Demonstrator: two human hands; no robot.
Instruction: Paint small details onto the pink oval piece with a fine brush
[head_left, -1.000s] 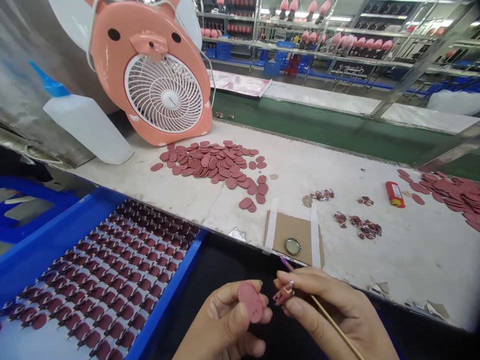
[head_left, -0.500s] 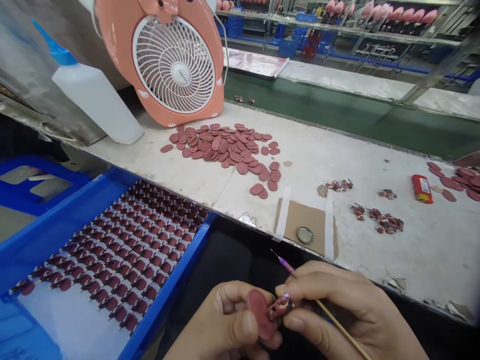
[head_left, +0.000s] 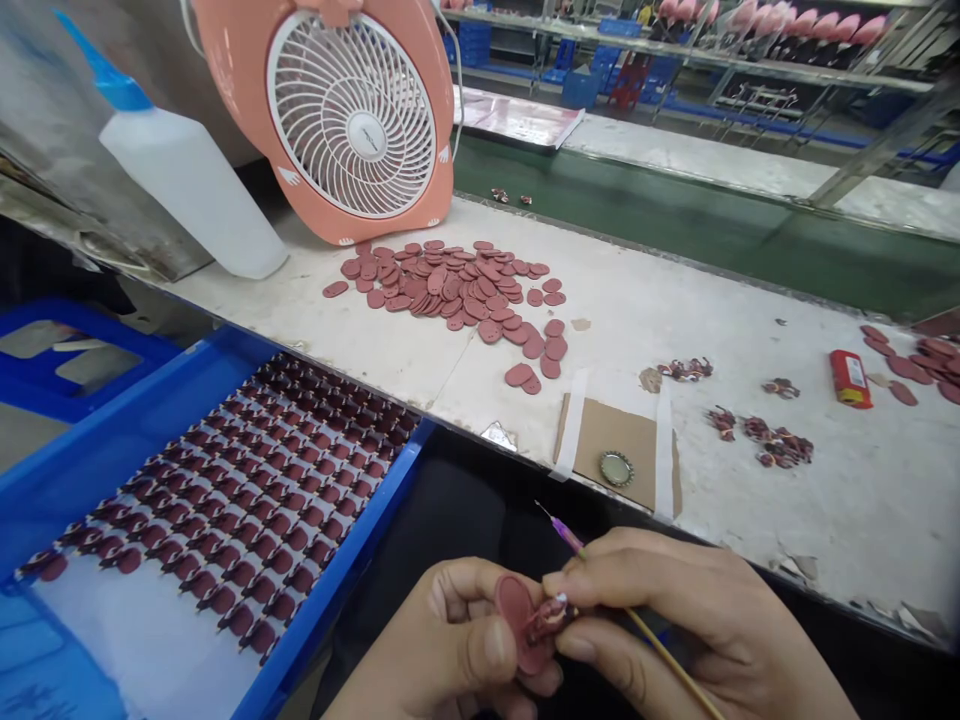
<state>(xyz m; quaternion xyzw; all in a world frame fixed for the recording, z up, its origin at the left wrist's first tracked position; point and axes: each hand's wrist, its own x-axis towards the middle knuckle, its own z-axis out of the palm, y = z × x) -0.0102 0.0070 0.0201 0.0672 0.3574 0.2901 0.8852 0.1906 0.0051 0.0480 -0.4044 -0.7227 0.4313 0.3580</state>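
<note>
My left hand [head_left: 457, 645] pinches a flat reddish-brown oval disc [head_left: 514, 612] between thumb and fingers. In my right hand [head_left: 675, 610], thumb and fingertips grip a small painted figurine [head_left: 551, 612], brown with white and tan patches, against the face of the disc. A thin stick tool [head_left: 568, 537] with a purple collar and a fine metal tip also lies through the right hand, pointing up and left. On a piece of cardboard [head_left: 637, 445] taped to the bench edge sits an upturned bottle cap [head_left: 616, 468]; whether it holds anything is unclear.
A heap of oval discs [head_left: 457, 285] lies before an orange fan [head_left: 360, 125]. A squeeze bottle [head_left: 191, 185] leans at left. Below, a blue tray [head_left: 397, 485] holds rows of discs with figurines. Loose figurines [head_left: 776, 443] and a red-and-yellow container [head_left: 850, 378] are at right.
The figurine has come closer to the disc and now meets its face. Both hands remain in nearly the same place; the view has shifted slightly.
</note>
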